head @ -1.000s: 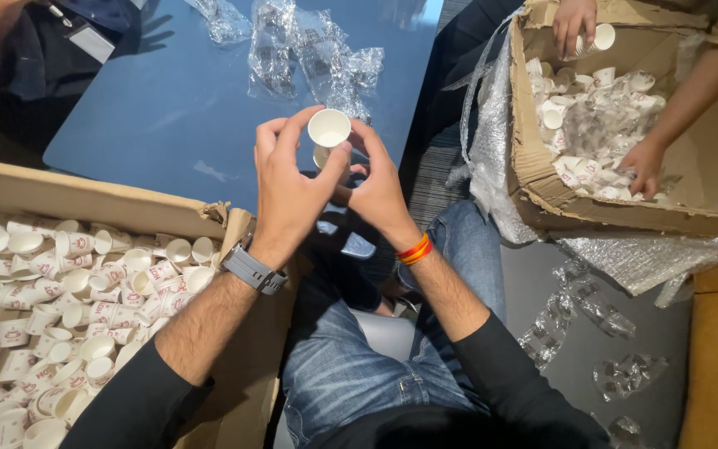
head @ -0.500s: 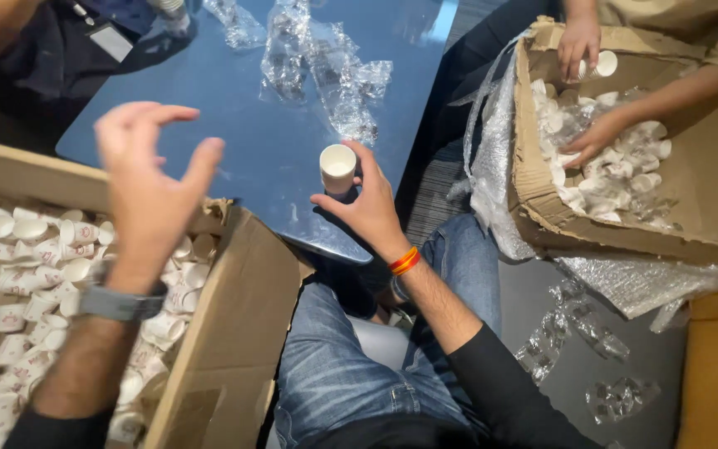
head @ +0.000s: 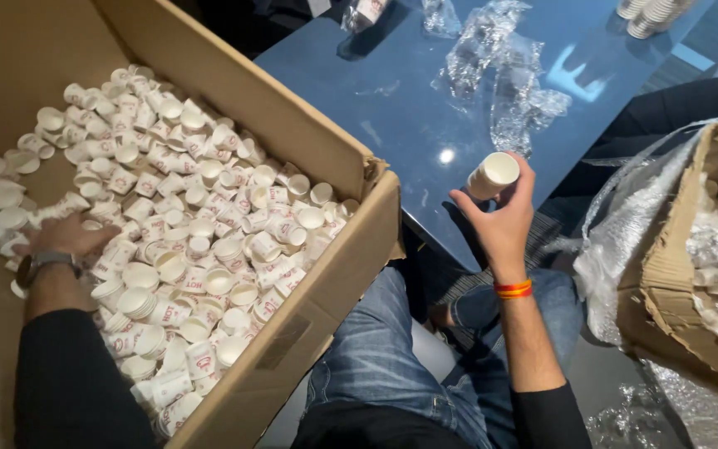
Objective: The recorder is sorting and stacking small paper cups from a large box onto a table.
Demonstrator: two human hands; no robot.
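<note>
The right hand point(head: 504, 224) holds a small stack of white paper cups point(head: 493, 175) in its fingers above the blue desk point(head: 400, 100), while the left hand point(head: 64, 237) lies flat, grasping nothing, on loose cups point(head: 201, 216) in the left cardboard box point(head: 326, 291).

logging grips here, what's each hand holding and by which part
Right hand holds a small white cup by its side wall, near the base, fingertips around it. Left hand rests among the cups in the box; any grip is unclear.
</note>
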